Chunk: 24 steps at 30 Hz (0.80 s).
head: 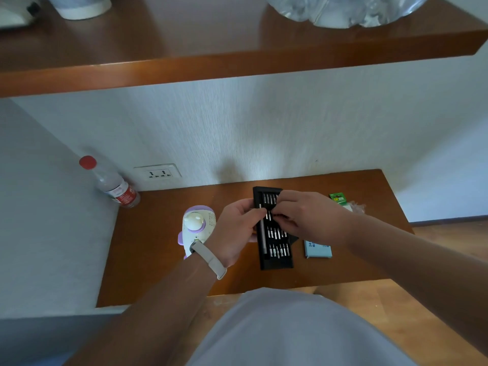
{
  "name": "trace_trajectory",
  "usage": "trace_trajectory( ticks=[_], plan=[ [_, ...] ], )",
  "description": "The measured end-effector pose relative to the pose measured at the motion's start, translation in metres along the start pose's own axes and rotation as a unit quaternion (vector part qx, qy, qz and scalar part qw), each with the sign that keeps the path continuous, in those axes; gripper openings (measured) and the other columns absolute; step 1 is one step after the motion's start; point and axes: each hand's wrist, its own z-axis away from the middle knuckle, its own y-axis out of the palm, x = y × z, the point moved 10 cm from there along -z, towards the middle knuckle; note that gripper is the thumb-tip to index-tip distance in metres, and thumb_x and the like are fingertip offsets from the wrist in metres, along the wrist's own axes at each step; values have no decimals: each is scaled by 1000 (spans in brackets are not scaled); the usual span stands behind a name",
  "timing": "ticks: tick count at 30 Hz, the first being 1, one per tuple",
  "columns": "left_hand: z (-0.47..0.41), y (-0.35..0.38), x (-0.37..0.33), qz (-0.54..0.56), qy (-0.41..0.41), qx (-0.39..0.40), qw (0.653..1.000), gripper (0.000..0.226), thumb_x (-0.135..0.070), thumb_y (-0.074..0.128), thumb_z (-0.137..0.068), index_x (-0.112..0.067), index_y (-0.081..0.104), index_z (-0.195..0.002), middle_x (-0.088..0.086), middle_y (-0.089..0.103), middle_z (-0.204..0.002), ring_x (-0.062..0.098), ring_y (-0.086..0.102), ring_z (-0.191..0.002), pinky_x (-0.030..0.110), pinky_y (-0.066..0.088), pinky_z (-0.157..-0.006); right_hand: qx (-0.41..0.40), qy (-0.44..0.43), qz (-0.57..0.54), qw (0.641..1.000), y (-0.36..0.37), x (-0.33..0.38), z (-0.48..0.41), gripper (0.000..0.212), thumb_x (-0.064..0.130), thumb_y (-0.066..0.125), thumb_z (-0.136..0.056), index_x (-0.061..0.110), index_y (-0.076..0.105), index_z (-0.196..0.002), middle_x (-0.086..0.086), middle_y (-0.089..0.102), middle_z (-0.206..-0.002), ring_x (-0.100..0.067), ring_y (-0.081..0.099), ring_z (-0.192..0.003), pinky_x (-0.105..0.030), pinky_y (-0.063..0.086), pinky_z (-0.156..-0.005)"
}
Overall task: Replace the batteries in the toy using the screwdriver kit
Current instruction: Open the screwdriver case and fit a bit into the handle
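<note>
A clear bottle (116, 186) with a red cap sits in the far left corner of the brown wooden surface (158, 260), close under a white socket (158, 173) in the wall (264, 122). Right of it, left of the middle, lies the toy (196, 228), white with purple trim and a round knob on top; the left wrist, with its pale band (208, 256), crosses the toy's near end and hides it. The left hand (235, 231) reaches to the black kit (274, 249) at the middle of the surface, its grip closed on the tray's left edge, thumb on top. The kit lies open, with rows of bits (277, 233) and a silver driver (262, 233) along its left side. The right hand (303, 215) covers the kit's far right part with fingers curled down onto the bits; whether its grip holds one I cannot tell. Just right of the kit's near half lies a light blue box (317, 250), and toward the far right corner a green battery pack (338, 198), partly behind the right forearm. The surface is set into a pale alcove under a brown shelf (237, 48) that carries a white pot and crumpled clear plastic; wooden floor (449, 247) shows at right.
</note>
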Motion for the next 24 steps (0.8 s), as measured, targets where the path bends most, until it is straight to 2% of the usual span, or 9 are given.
trace_trajectory(
  ticks=[5,10,16,21,24],
  plan=[
    [-3,9,0,1,0,4,1000,21,-12,56,-99,-13,70,-115,10,77,-99,27,75,-93,35,61,-72,28,15,29,999,2,-6,2,25,19,51,-98,4,71,-102,-10,66,-100,-25,65,-84,-42,57,-68],
    [-5,15,-1,2,-3,9,1000,21,-13,56,-99,-14,69,-115,10,77,-99,27,75,-93,36,61,-72,42,2,45,998,-4,-4,8,40,25,38,-97,2,70,-97,-13,65,-94,-28,66,-74,-43,56,-57],
    [-10,22,-8,11,8,15,1000,22,-14,55,-100,-13,68,-117,9,77,-98,26,75,-94,35,61,-71,50,7,60,997,-5,-12,10,52,31,24,-100,4,68,-110,-11,64,-107,-26,64,-87,-40,56,-68],
    [-11,21,-11,31,11,17,999,21,-13,54,-100,-10,69,-115,7,77,-93,24,75,-89,32,60,-68,12,9,32,999,-12,-10,10,41,24,38,-98,1,71,-101,-14,67,-96,-27,66,-76,-41,57,-59],
    [-11,20,-12,39,10,17,999,20,-12,55,-100,-9,70,-112,7,76,-90,21,75,-85,31,59,-66,-11,29,4,1000,-17,-14,10,28,17,50,-96,1,73,-98,-14,67,-94,-27,66,-77,-41,57,-61]
  ],
)
